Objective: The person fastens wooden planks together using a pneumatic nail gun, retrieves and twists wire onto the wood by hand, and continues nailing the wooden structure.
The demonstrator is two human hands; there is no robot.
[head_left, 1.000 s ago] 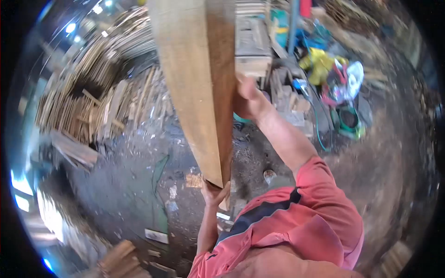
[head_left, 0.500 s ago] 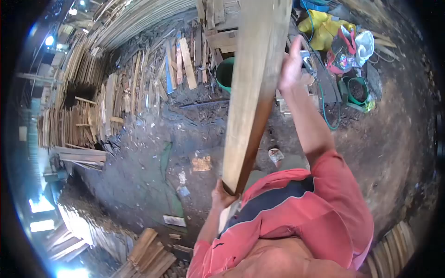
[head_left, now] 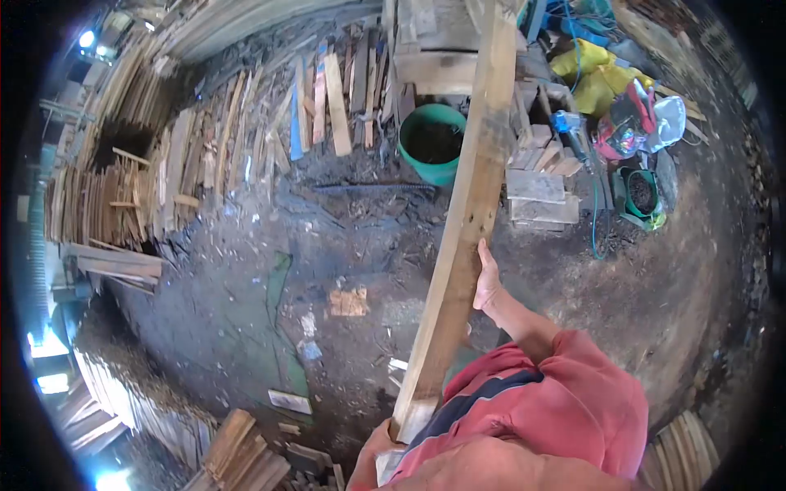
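Note:
A long, thick wooden beam (head_left: 455, 270) slants across the middle of the view, from my waist up to the top edge. My left hand (head_left: 377, 446) grips its near end, low in front of my body. Part of that hand is hidden behind the wood. My right hand (head_left: 487, 282) holds the beam's right side about midway along, thumb up along the face and the other fingers out of sight behind it. Dark stains and small holes mark the wood above my right hand.
Beyond the beam stands a green bucket (head_left: 434, 172) with dark contents. Leaning boards (head_left: 336, 106) and stacked planks (head_left: 98, 204) line the left. Wood blocks (head_left: 536, 188), a yellow sack (head_left: 602, 78) and a small green container (head_left: 640, 192) lie right. Scraps litter the dirt floor.
The beam has moved away and its near end has dropped lower toward my left side. My right hand is now closer to my body and lower on the beam. The green bucket shows more fully.

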